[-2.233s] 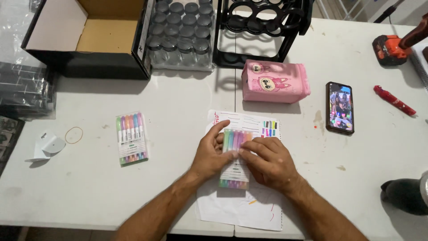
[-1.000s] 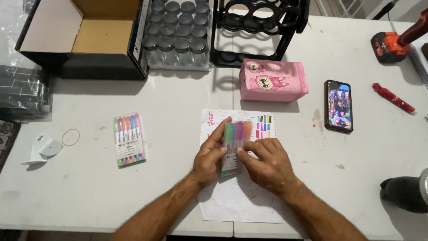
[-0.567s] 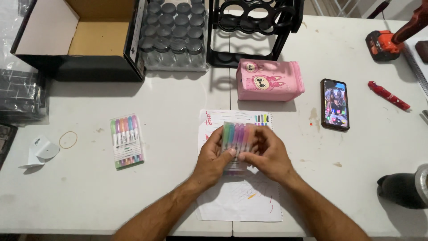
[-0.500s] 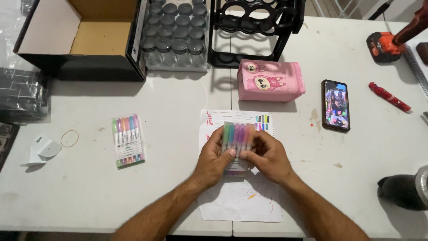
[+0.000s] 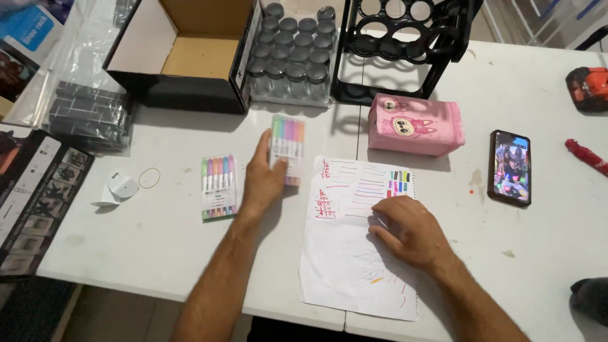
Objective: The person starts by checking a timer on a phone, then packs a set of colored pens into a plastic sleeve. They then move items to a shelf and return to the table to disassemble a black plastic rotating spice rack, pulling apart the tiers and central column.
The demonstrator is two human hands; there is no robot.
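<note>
My left hand (image 5: 261, 177) grips a clear pack of pastel markers (image 5: 287, 139) and holds it over the white table, left of the sheet of paper. A second pack of coloured markers (image 5: 217, 186) lies flat just left of that hand. My right hand (image 5: 408, 231) rests palm down on the white sheet of paper (image 5: 354, 253), which carries coloured lines and swatches. Nothing is in the right hand.
A pink pencil case (image 5: 415, 124) lies behind the paper. A phone (image 5: 510, 166) and a red pen (image 5: 586, 155) are to the right. At the back stand an open cardboard box (image 5: 190, 54), a tray of dark-lidded jars (image 5: 291, 54) and a black rack (image 5: 405, 44). A rubber band (image 5: 149, 177) lies at left.
Both hands held the marker pack over the paper. Now my left hand has carried it off to the left, and my right hand has let go and rests on the paper.
</note>
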